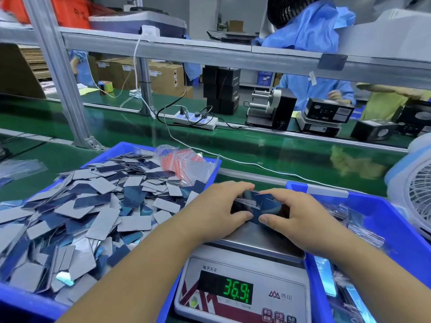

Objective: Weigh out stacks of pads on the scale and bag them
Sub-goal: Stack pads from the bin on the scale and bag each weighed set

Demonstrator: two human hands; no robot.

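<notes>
Holding a small stack of pads (258,203) between both our hands, right over the scale (242,285) platform. Left hand (217,210) grips the stack's left end, fingers curled over the far edge, thumb pressed on the near edge; right hand (300,217) does the same on the right end — so the stack sits pinched between the two, thumbs nearly meeting at the front. Can't tell whether the stack's bottom touches the steel platform or hangs just above it. Scale display reads 36.9 in green digits.

To the left, a blue bin (210,180) heaped w/ loose pads (88,215), grey and dark blue faces mixed; at its far corner lies a bundle of clear zip bags (184,162) w/ red strips. To the right, a 2nd blue bin (382,220) holds bagged pads (363,231) — just beside the right wrist. A white fan (417,194) stands at the far right edge of the desk.
</notes>
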